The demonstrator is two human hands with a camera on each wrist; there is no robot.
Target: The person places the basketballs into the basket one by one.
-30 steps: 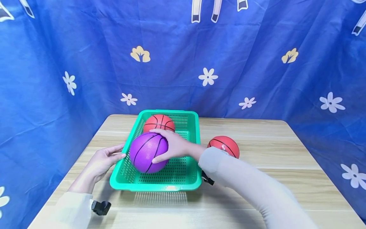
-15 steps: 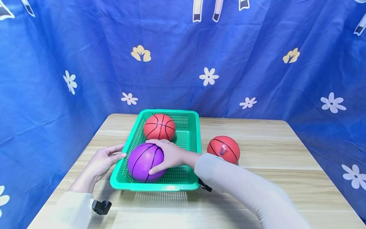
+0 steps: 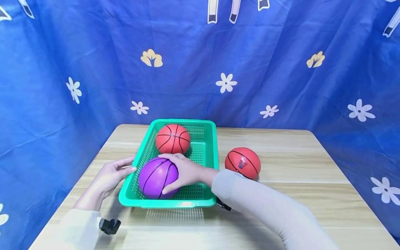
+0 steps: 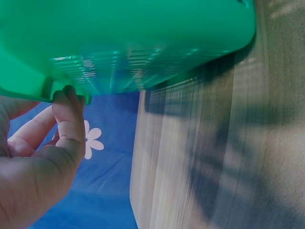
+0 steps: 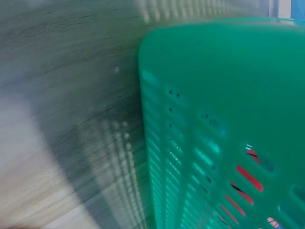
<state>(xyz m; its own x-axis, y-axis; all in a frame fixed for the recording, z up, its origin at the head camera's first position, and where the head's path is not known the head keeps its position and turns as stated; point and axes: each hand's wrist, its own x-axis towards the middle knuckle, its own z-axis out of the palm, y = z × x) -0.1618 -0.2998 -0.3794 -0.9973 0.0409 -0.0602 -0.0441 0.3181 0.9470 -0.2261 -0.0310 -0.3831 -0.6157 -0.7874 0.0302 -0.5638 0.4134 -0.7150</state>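
Note:
A purple toy basketball (image 3: 153,178) sits in the near left part of the green plastic basket (image 3: 168,203). My right hand (image 3: 186,172) holds it from the right, thumb at the front and fingers over the top. On the basket's left rim, my left hand (image 3: 109,178) grips the edge; the left wrist view shows its thumb and fingers (image 4: 70,121) at the rim. A red basketball (image 3: 173,139) lies behind the purple one in the basket. From the right wrist camera only the perforated basket wall (image 5: 214,71) shows, with red through its slots; the right hand is out of sight there.
Another red basketball (image 3: 243,162) rests on the wooden table (image 3: 290,163) to the right of the basket, just beyond my right forearm. A blue curtain (image 3: 193,69) with printed flowers hangs behind the table and along both sides.
My right hand has brought the purple basketball down and nearer within the basket, uncovering more of the red one behind it. The left hand stays at the rim.

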